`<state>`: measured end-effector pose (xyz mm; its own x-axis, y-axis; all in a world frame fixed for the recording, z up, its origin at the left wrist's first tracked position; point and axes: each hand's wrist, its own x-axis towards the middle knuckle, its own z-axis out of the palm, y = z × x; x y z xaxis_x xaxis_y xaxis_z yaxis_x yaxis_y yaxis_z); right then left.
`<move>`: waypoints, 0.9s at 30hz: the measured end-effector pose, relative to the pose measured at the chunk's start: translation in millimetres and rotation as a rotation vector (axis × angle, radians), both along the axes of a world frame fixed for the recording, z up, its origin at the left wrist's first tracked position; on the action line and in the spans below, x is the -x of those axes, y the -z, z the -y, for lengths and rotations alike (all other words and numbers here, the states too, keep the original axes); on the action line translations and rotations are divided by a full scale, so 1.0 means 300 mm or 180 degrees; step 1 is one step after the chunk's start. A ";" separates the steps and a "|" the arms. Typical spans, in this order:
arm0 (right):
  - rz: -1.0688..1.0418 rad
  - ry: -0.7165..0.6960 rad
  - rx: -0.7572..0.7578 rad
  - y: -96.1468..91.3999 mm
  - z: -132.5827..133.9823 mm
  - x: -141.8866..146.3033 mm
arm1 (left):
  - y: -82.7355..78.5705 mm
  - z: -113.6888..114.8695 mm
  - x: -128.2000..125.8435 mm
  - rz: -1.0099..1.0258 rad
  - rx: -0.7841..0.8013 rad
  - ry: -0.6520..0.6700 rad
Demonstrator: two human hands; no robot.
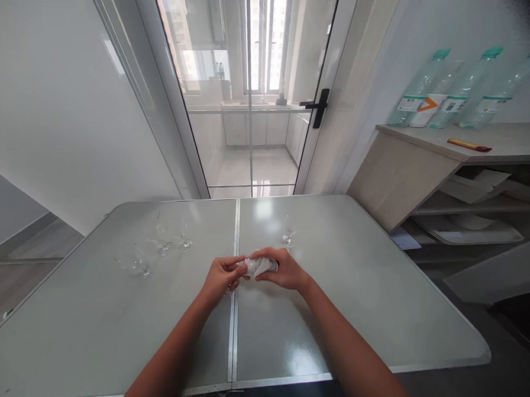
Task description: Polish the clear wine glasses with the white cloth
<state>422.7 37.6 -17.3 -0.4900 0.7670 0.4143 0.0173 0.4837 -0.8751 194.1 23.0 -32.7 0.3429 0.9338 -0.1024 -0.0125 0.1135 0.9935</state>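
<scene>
Over the table's middle seam, my two hands meet in front of me. My left hand (225, 279) is closed, its thumb and fingers pinching a small clear glass (250, 266) that is mostly hidden. Around the right end of that glass, my right hand (287, 269) is closed on a crumpled white tissue (265, 265). Just beyond the right hand stands a clear stemmed glass (289, 233). Several more stemmed glasses, among them one glass (186, 237) and another glass (145, 265), are on the left half; their see-through outlines are hard to separate.
The grey-green table (364, 312) has metal edging and rounded far corners. Behind it is a glass door (271, 139) with a black handle (318, 108). At right, a wooden shelf (416, 149) bears several plastic bottles (453, 103) and an orange-yellow stick-shaped item (469, 145).
</scene>
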 end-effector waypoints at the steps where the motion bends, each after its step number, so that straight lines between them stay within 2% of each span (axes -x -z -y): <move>1: 0.0052 -0.0011 -0.0297 0.003 0.002 0.000 | -0.013 -0.001 0.006 0.0202 0.0275 0.0243; 4: 0.0150 -0.0128 -0.0848 0.013 0.007 0.001 | -0.031 -0.004 0.021 0.0477 0.0976 0.0903; 6: 0.0159 -0.0087 -0.0900 0.017 0.007 0.005 | -0.027 -0.005 0.022 0.0473 0.1016 0.0923; 9: -0.0042 0.0243 -0.0572 0.021 0.002 0.010 | -0.010 -0.005 0.013 0.0183 0.0213 0.0262; 13: -0.0254 0.0162 -0.0043 0.018 -0.002 0.004 | 0.016 0.004 0.001 -0.0728 -0.1512 -0.0553; 16: -0.0375 0.0111 0.0403 0.007 0.002 -0.004 | 0.034 0.007 0.007 -0.1377 -0.2947 -0.0832; 19: -0.0690 0.0181 0.0998 -0.004 0.005 0.000 | 0.041 0.005 0.015 -0.1936 -0.3980 -0.0904; 21: -0.0933 0.0341 0.1205 -0.005 0.003 0.010 | 0.041 0.001 0.015 -0.2254 -0.4325 -0.1009; 23: -0.1048 0.0621 0.1191 0.001 -0.002 0.022 | 0.044 -0.002 0.011 -0.2441 -0.4405 -0.1158; 27: -0.0832 0.1488 0.0666 0.011 -0.010 0.028 | 0.062 -0.009 0.006 -0.2497 -0.4262 -0.1356</move>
